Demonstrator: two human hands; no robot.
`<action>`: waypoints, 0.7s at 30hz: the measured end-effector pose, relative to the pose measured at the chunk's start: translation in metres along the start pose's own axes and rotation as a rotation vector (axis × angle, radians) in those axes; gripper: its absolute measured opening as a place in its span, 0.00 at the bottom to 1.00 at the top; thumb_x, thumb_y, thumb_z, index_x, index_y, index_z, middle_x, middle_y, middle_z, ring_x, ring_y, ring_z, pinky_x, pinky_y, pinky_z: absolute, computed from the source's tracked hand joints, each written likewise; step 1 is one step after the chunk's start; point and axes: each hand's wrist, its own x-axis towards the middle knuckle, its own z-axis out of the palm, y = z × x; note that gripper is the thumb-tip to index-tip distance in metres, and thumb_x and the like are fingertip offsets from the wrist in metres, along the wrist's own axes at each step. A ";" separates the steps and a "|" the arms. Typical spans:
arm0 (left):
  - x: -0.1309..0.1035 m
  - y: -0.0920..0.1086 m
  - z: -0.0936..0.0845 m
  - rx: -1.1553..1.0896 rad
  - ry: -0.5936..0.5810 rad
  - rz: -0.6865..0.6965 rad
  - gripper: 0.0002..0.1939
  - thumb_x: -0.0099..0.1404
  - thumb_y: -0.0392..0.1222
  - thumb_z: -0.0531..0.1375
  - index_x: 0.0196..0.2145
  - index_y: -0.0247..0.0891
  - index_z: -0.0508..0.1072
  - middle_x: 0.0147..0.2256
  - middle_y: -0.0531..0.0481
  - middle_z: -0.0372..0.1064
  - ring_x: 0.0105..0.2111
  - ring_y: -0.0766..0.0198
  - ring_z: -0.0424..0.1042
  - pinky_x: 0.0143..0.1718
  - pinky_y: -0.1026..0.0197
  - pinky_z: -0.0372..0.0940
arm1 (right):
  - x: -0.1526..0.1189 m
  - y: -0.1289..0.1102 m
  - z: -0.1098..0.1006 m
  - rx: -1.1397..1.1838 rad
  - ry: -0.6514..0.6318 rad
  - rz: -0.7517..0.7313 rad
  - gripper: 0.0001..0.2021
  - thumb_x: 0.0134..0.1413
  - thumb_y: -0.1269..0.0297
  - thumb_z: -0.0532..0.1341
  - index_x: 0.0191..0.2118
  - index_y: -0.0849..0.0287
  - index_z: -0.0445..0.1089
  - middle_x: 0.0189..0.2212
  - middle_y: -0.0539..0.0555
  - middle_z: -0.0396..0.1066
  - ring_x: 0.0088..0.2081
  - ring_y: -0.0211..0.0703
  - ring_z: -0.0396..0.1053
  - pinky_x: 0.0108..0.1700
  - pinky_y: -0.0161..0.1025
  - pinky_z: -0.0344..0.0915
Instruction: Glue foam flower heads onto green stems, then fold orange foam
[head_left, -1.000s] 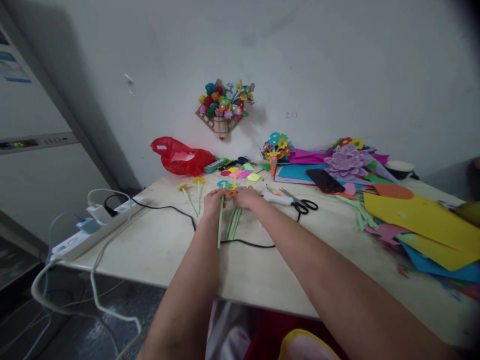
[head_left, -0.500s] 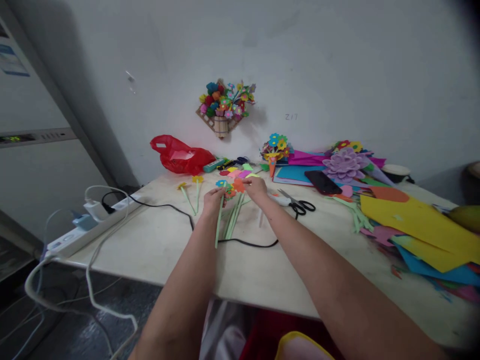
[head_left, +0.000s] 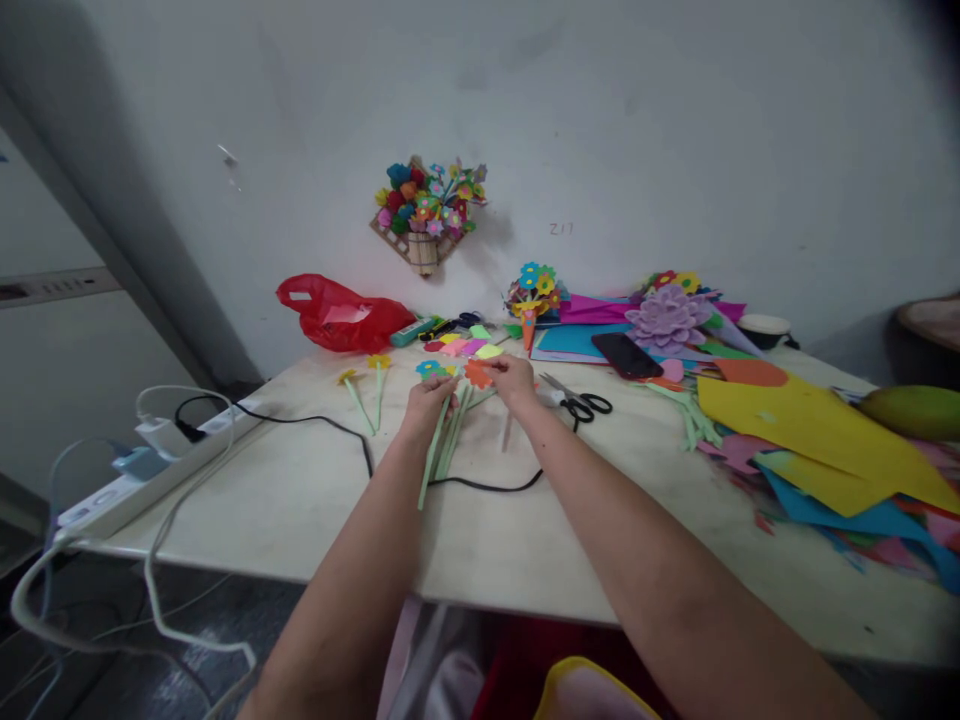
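My left hand [head_left: 430,405] is closed around a pale green paper stem [head_left: 431,465], which slants down toward me. Close beside those fingers, more green stems [head_left: 453,440] lie on the table, topped by blue and green paper flowers [head_left: 430,370]. My right hand [head_left: 516,382] pinches an orange paper flower [head_left: 478,374] by its right edge, just right of my left fingertips. Whether that flower touches the stem is too small to tell. Two yellow flowers on stems [head_left: 379,375] lie to the left.
Scissors [head_left: 589,404] lie right of my right wrist, near a black cable [head_left: 487,487]. Coloured sheets [head_left: 810,430], a phone [head_left: 626,356] and a purple flower [head_left: 671,320] fill the right side. A red bag [head_left: 341,315] and a power strip [head_left: 165,465] are on the left.
The view has turned slightly to the right, so the table's things appear farther left. My hands stay close together, still holding the stem and the orange flower.
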 end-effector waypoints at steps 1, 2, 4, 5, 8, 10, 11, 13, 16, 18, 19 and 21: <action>0.000 0.000 0.001 0.004 -0.013 -0.005 0.14 0.47 0.46 0.63 0.28 0.32 0.70 0.12 0.56 0.61 0.09 0.73 0.54 0.11 0.67 0.46 | -0.001 0.000 -0.002 -0.027 0.012 -0.001 0.06 0.39 0.69 0.60 0.28 0.59 0.74 0.25 0.50 0.73 0.31 0.41 0.70 0.35 0.37 0.65; -0.001 0.000 0.001 0.009 -0.025 -0.009 0.14 0.47 0.46 0.63 0.28 0.32 0.70 0.12 0.56 0.61 0.09 0.73 0.54 0.11 0.67 0.46 | -0.001 -0.001 -0.003 -0.058 0.027 0.004 0.06 0.40 0.67 0.61 0.28 0.58 0.74 0.25 0.49 0.73 0.32 0.41 0.70 0.35 0.37 0.65; -0.001 -0.001 0.002 0.017 -0.042 -0.012 0.14 0.48 0.46 0.63 0.29 0.32 0.70 0.12 0.56 0.61 0.09 0.73 0.54 0.11 0.68 0.45 | -0.002 -0.003 -0.006 -0.123 0.059 0.027 0.07 0.40 0.64 0.61 0.29 0.56 0.74 0.26 0.48 0.73 0.32 0.41 0.70 0.35 0.36 0.64; -0.001 -0.001 0.002 0.020 -0.044 -0.013 0.15 0.48 0.46 0.63 0.29 0.32 0.70 0.12 0.57 0.61 0.09 0.73 0.54 0.11 0.68 0.45 | -0.003 -0.003 -0.007 -0.151 0.074 0.039 0.07 0.41 0.63 0.62 0.29 0.55 0.75 0.26 0.48 0.73 0.32 0.41 0.70 0.35 0.36 0.64; -0.001 -0.001 0.003 0.025 -0.054 -0.027 0.15 0.48 0.47 0.63 0.29 0.33 0.69 0.12 0.56 0.61 0.09 0.73 0.54 0.10 0.68 0.44 | -0.004 -0.006 -0.008 -0.180 0.093 0.048 0.08 0.42 0.63 0.61 0.31 0.55 0.74 0.27 0.49 0.74 0.32 0.41 0.70 0.33 0.35 0.64; 0.000 -0.002 0.004 0.025 -0.063 -0.046 0.15 0.47 0.47 0.63 0.29 0.33 0.69 0.12 0.56 0.61 0.09 0.73 0.54 0.10 0.68 0.44 | -0.005 -0.006 -0.007 -0.171 0.095 0.046 0.08 0.44 0.63 0.60 0.32 0.55 0.74 0.28 0.50 0.74 0.32 0.41 0.70 0.32 0.34 0.64; 0.000 -0.002 0.005 0.023 -0.068 -0.057 0.15 0.47 0.46 0.63 0.29 0.33 0.69 0.12 0.56 0.61 0.09 0.73 0.54 0.10 0.68 0.44 | -0.005 -0.005 -0.006 -0.167 0.093 0.046 0.08 0.44 0.63 0.60 0.32 0.56 0.74 0.28 0.50 0.74 0.32 0.41 0.70 0.31 0.34 0.64; 0.000 -0.003 0.005 0.020 -0.074 -0.077 0.15 0.47 0.46 0.64 0.29 0.33 0.69 0.12 0.56 0.60 0.09 0.73 0.54 0.10 0.68 0.44 | -0.005 -0.004 -0.004 -0.160 0.089 0.042 0.08 0.44 0.64 0.59 0.32 0.56 0.73 0.27 0.50 0.74 0.31 0.41 0.71 0.31 0.34 0.64; 0.001 -0.003 0.006 0.009 -0.089 -0.097 0.14 0.46 0.45 0.64 0.28 0.32 0.69 0.12 0.56 0.60 0.08 0.72 0.54 0.09 0.68 0.44 | -0.004 0.000 0.001 -0.136 0.080 0.014 0.08 0.43 0.66 0.59 0.32 0.55 0.73 0.27 0.49 0.73 0.30 0.40 0.71 0.31 0.34 0.64; 0.002 -0.004 0.005 -0.003 -0.096 -0.105 0.14 0.46 0.44 0.64 0.28 0.32 0.69 0.12 0.55 0.60 0.08 0.72 0.54 0.09 0.67 0.43 | -0.003 0.004 0.004 -0.108 0.074 -0.011 0.07 0.43 0.66 0.59 0.31 0.55 0.72 0.26 0.49 0.73 0.30 0.39 0.70 0.30 0.34 0.65; 0.002 -0.004 0.005 -0.010 -0.098 -0.107 0.13 0.46 0.44 0.64 0.28 0.32 0.70 0.11 0.55 0.61 0.08 0.72 0.53 0.09 0.67 0.43 | -0.003 0.006 0.005 -0.096 0.069 -0.020 0.07 0.43 0.66 0.59 0.31 0.55 0.72 0.26 0.49 0.73 0.29 0.39 0.70 0.29 0.33 0.65; 0.002 -0.005 0.005 -0.016 -0.094 -0.106 0.13 0.46 0.44 0.64 0.28 0.32 0.70 0.12 0.55 0.61 0.08 0.72 0.54 0.09 0.67 0.43 | -0.002 0.008 0.007 -0.073 0.048 -0.033 0.07 0.43 0.66 0.59 0.31 0.56 0.72 0.26 0.49 0.73 0.28 0.39 0.70 0.27 0.33 0.64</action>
